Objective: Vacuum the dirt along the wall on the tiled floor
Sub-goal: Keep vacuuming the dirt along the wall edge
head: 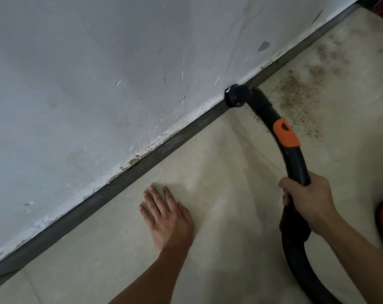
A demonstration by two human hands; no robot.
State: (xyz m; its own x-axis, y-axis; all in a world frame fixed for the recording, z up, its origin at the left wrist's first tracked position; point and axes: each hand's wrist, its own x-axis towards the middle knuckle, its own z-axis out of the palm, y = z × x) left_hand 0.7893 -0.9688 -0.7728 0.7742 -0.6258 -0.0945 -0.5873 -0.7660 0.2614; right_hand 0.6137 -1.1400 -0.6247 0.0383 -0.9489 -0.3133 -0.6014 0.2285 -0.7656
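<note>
Right hand [306, 200] tight around hose [296, 163]

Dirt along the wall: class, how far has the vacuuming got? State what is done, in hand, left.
Done: the tiles near the left hand look free of grit. In hand: the right hand grips the hose, its nozzle against the skirting. Left: the speckled dirt patch beyond the nozzle.

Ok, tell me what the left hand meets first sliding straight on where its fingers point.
The dark skirting strip, probably; only bare tile lies between it and the left hand.
</note>
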